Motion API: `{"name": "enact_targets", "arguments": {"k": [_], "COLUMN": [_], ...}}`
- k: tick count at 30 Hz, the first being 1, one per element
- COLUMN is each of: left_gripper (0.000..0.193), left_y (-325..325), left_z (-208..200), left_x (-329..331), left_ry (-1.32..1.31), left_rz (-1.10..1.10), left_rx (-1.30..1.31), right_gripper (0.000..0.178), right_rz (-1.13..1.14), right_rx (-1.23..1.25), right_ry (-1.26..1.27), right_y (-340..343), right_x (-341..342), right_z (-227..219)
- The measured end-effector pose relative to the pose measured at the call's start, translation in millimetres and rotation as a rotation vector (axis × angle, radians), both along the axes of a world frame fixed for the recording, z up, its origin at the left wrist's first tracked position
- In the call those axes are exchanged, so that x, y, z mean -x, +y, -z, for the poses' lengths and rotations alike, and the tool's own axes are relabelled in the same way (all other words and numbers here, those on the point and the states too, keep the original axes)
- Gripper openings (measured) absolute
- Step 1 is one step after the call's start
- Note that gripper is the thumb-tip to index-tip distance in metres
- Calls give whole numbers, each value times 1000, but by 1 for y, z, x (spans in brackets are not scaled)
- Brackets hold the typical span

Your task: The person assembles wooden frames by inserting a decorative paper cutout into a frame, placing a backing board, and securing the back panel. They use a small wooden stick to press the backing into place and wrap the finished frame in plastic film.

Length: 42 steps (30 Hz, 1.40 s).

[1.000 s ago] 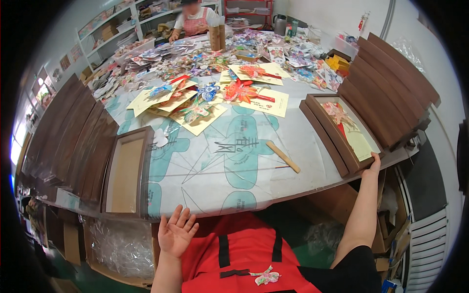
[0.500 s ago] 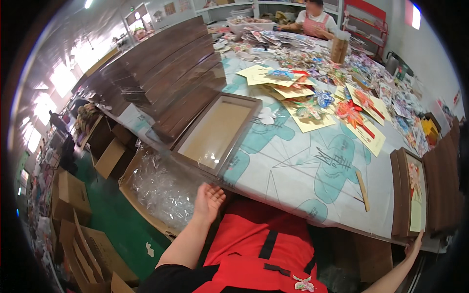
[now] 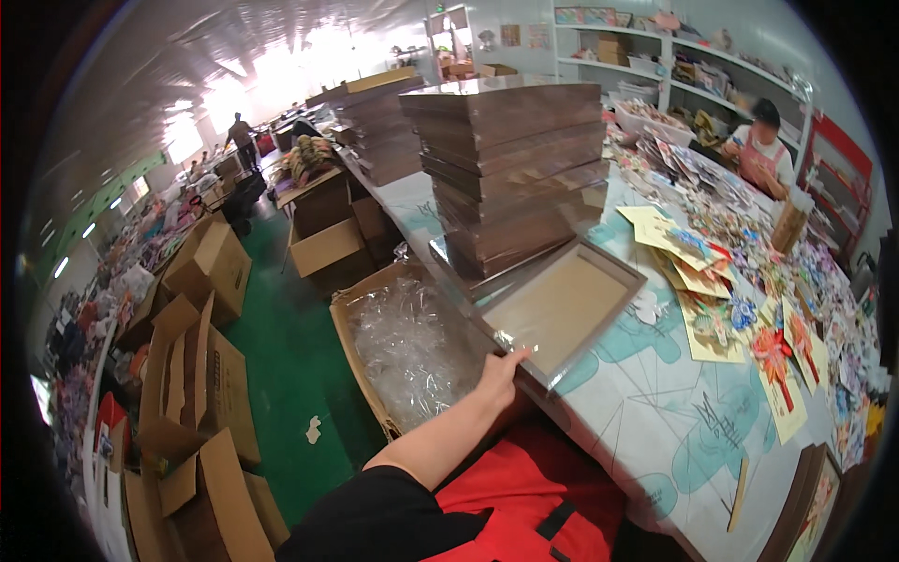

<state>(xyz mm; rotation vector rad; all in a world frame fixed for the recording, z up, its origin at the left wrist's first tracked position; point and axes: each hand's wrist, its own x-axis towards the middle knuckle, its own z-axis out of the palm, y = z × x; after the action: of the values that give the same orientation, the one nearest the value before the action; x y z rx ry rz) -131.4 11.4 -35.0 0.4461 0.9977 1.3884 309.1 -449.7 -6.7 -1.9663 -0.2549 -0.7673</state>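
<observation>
A shallow brown picture frame [image 3: 557, 314] with a plain beige back lies at the table's left edge. My left hand [image 3: 499, 377] has its near corner, the fingertips over the rim. Behind that frame rises a tall stack of similar brown frames [image 3: 524, 178], wrapped in clear film. My right hand is out of the picture. At the lower right edge stands another brown frame [image 3: 813, 510], with a colourful ornament and a pale yellow card inside. Several yellow cards [image 3: 702, 328] carrying bright ornaments lie beyond, on the right side of the table.
A carton [image 3: 403, 342] full of clear plastic film stands on the floor beside the table. Open cardboard boxes [image 3: 192, 375] line the green floor [image 3: 290, 375]. A thin wooden stick [image 3: 739, 495] lies on the patterned tabletop. Across the table a person [image 3: 763, 150] sits among heaped ornaments.
My view has swung to the left. My left hand has gone from hanging beside the table edge to the empty frame's near corner. My right hand has left the picture.
</observation>
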Motion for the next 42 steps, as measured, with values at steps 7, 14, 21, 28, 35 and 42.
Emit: {"name": "enact_targets", "arguments": {"k": [7, 14, 21, 28, 35, 42], "left_gripper": [58, 60, 53, 26, 27, 33], "left_y": [-48, -64, -79, -83, -65, -26], "left_z": [-17, -52, -70, -70, -44, -16], "left_x": [25, 23, -3, -13, -15, -43], "left_ry": [124, 844, 1071, 1287, 1357, 1598], "left_rz": [0, 105, 211, 344, 445, 298], "left_rx": [-158, -752, -1690, -2144, -2121, -1717], "right_gripper": [14, 24, 54, 67, 75, 34], "right_rz": [-342, -782, -1224, -1287, -1112, -1213], "right_rx": [35, -59, -442, -728, -610, -192], "right_ry": [-89, 493, 1097, 1365, 1290, 1261], "right_y": [78, 138, 210, 230, 224, 190], "right_x": [47, 70, 134, 158, 172, 146], "right_z": [3, 31, 0, -11, 11, 11]}}
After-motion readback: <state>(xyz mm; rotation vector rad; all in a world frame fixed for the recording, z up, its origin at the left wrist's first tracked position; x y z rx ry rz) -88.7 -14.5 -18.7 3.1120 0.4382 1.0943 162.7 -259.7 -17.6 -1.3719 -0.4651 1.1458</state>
